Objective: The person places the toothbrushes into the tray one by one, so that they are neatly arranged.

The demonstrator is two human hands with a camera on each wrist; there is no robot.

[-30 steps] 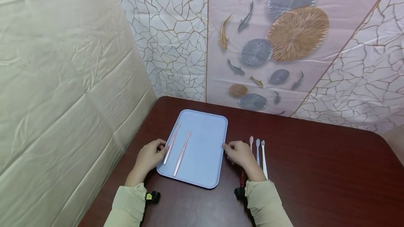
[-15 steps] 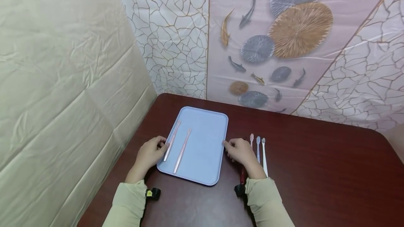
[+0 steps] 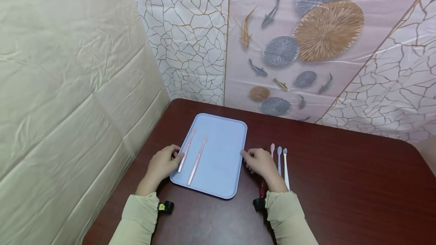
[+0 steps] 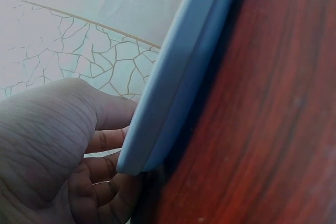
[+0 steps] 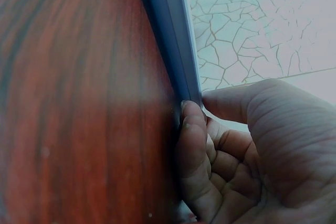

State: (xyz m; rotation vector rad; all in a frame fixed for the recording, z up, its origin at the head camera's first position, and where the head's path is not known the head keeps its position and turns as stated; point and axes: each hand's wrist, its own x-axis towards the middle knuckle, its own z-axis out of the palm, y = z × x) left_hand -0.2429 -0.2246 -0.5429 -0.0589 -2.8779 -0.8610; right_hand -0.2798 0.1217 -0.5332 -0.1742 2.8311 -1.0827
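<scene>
A light blue rectangular tray point(image 3: 223, 154) lies on the dark red-brown table, with a hand at each long side. My left hand point(image 3: 163, 165) holds its left rim, thumb over the top and fingers curled below, as the left wrist view shows. On the opposite rim, my right hand point(image 3: 260, 163) pinches the edge between thumb and fingers; in the right wrist view the tray's side point(image 5: 176, 40) runs down to the fingertips. Two pink toothbrushes lie on the tray: one point(image 3: 186, 152) along the left edge by my left thumb, the other point(image 3: 197, 162) a little to its right.
Right of my right hand lie a pink toothbrush point(image 3: 272, 147), a blue one point(image 3: 279, 158) and a white one point(image 3: 285, 167), partly covered by the forearm. A dark red handle point(image 3: 262, 188) shows beneath the right wrist. Patterned cloth point(image 3: 190, 41) hangs behind the table, beige cloth point(image 3: 78, 105) at left.
The head view has shifted slightly, so the scene sits a little higher in it. Both hands keep their hold on the tray, and the toothbrushes stay in place.
</scene>
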